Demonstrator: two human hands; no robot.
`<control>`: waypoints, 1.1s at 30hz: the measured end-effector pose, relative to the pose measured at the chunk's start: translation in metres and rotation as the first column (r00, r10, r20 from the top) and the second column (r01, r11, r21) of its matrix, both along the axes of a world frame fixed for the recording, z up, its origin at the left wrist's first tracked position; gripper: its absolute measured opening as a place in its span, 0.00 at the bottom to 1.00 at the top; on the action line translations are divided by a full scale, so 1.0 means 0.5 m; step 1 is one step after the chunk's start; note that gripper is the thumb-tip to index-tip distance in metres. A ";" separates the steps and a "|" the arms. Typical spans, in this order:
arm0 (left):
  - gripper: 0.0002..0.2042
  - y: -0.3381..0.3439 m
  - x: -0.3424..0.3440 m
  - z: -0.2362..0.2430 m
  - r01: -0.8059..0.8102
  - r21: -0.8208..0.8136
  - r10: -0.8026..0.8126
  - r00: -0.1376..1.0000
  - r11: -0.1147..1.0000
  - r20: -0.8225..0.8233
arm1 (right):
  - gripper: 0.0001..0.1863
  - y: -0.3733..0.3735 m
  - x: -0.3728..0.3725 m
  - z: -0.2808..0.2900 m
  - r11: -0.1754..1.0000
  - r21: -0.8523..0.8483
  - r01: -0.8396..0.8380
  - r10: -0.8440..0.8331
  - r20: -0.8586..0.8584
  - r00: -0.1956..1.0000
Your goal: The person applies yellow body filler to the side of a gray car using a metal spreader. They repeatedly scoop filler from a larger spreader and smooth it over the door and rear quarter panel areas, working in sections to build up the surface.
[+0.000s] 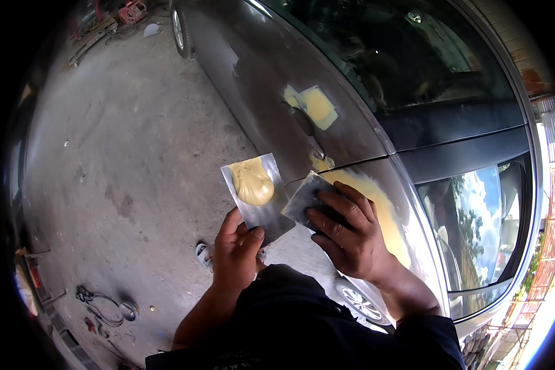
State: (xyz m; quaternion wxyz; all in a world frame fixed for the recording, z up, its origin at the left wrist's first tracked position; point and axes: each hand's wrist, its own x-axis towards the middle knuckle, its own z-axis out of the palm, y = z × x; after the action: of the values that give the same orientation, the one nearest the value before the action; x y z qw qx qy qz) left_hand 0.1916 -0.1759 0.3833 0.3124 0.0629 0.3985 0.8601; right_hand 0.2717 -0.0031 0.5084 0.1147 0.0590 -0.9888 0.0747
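My left hand [237, 253] pinches the lower end of a flat metal plate [266, 217] between thumb and fingers. A thick mound of yellow body filler [253, 184] lies on the plate's upper part. Close to the plate's right edge, my right hand [354, 231] grips a dark, flat spreader [306, 196] with a little yellow along its edge. Whether spreader and plate touch, I cannot tell. Beyond the hands is a dark brown car door [262, 80] with a yellow filler patch [319, 107] near its handle [302, 121]. Another broad filler area [382, 203] runs behind my right hand.
The car stands along my right, its wheels [359, 302] on the concrete floor [135, 135]. Coiled cable [105, 311] lies at lower left. A red machine [131, 12] and boards [92, 43] are at the far left. My sandalled foot [203, 253] shows below.
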 end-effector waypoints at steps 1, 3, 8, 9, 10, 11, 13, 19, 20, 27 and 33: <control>0.22 -0.001 0.002 0.005 0.021 0.001 -0.021 1.000 1.000 0.001 | 0.25 -0.007 -0.006 -0.004 1.000 -0.013 0.022 -0.022 0.001 1.000; 0.23 -0.009 0.002 0.010 0.083 -0.005 -0.083 0.996 0.997 -0.009 | 0.24 -0.017 -0.011 -0.013 1.000 -0.004 0.013 -0.013 -0.018 1.000; 0.20 -0.006 0.008 0.021 0.058 -0.055 -0.064 0.991 0.997 -0.113 | 0.20 -0.028 -0.002 -0.039 0.998 0.058 0.016 -0.016 -0.012 1.000; 0.20 -0.005 0.006 0.017 0.010 -0.089 -0.028 0.979 0.996 -0.200 | 0.20 -0.024 0.002 -0.045 0.998 0.061 0.013 -0.012 -0.006 1.000; 0.19 -0.005 0.006 0.012 -0.044 -0.122 0.008 0.960 0.992 -0.281 | 0.19 -0.015 0.008 -0.049 0.999 0.017 0.037 -0.037 0.026 0.999; 0.18 -0.007 -0.004 -0.003 -0.136 -0.167 0.054 0.905 0.977 -0.421 | 0.18 0.000 0.016 -0.049 0.998 -0.023 0.065 -0.064 0.058 0.996; 0.14 -0.014 -0.038 -0.023 -0.257 -0.202 0.090 0.799 0.945 -0.595 | 0.17 0.036 0.043 -0.049 0.976 -0.163 0.143 -0.131 0.080 0.988; 0.14 0.029 -0.173 -0.094 -0.029 -0.509 -0.300 0.779 0.860 -0.551 | 0.16 0.107 0.144 -0.022 0.751 -0.551 0.364 -0.346 0.142 0.928; 0.14 0.054 -0.190 -0.112 0.003 -0.561 -0.382 0.736 0.828 -0.559 | 0.17 0.119 0.168 -0.020 0.742 -0.532 0.409 -0.388 0.157 0.908; 0.15 0.237 -0.273 -0.175 0.057 -0.749 -0.711 0.366 0.661 -0.600 | 0.18 0.167 0.278 -0.016 0.683 -0.502 0.531 -0.567 0.094 0.818; 0.20 0.364 -0.311 -0.205 -0.080 -0.659 -0.628 0.240 0.748 -0.741 | 0.18 0.180 0.337 -0.023 0.613 -0.500 0.612 -0.662 0.099 0.743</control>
State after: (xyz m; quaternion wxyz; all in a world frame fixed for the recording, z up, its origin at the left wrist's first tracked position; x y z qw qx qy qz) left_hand 0.0363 0.0061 0.2810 0.1743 0.5315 0.7204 0.4100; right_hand 0.4403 0.0870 0.4970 0.1919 -0.3246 -0.8827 0.2804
